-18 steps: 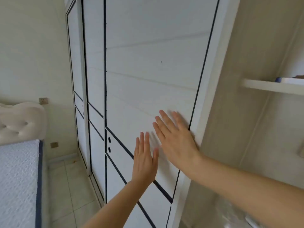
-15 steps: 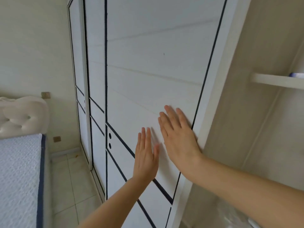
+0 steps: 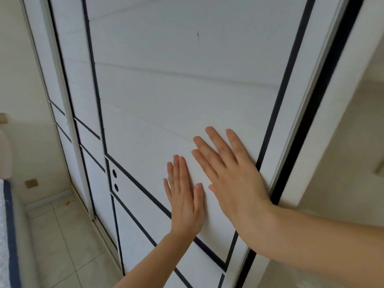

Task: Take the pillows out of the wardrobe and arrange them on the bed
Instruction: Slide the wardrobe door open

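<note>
Pressing flat, left hand (image 3: 185, 201) and right hand (image 3: 232, 173) touch the unmarked wardrobe door (image 3: 187, 90).

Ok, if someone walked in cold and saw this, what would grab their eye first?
Two hands pressed flat on a white sliding door with dark trim lines: the left hand lower, the right hand higher, near the door's right edge. Next, the dark gap at that edge. A strip of bed shows far left.

Both bare forearms reach forward and upward. The left hand (image 3: 185, 201) is flat with straight fingers held close together. The right hand (image 3: 232, 175) is beside it, slightly higher, fingers spread; its palm seems pressed flat.
</note>
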`<state>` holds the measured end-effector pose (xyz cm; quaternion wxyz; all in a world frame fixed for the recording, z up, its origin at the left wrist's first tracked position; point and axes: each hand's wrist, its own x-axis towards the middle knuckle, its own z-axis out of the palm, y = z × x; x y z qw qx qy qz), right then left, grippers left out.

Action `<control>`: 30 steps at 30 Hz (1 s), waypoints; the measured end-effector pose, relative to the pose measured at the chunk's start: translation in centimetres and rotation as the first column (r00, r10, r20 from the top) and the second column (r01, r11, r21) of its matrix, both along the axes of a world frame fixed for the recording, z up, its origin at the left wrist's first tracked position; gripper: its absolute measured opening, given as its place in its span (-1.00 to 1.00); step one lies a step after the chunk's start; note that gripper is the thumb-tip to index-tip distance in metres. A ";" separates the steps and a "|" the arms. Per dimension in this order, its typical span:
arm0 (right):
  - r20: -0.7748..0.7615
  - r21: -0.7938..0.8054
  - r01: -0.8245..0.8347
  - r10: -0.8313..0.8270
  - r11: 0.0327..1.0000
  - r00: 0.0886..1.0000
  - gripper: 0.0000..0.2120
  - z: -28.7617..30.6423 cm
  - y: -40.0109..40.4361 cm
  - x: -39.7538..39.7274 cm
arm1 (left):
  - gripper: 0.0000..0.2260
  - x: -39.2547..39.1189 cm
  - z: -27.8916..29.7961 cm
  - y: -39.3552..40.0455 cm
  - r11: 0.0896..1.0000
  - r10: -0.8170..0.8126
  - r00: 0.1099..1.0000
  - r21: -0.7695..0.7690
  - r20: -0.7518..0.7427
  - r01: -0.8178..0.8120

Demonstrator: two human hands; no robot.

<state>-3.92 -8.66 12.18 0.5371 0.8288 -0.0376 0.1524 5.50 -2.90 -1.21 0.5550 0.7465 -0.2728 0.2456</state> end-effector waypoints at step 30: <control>0.076 -0.041 -0.042 0.045 0.998 0.996 -0.26 -0.4 5.9 14.0 | -0.48 14.5 0.4 7.6 0.986 -0.164 0.984 -0.030 -0.065 0.163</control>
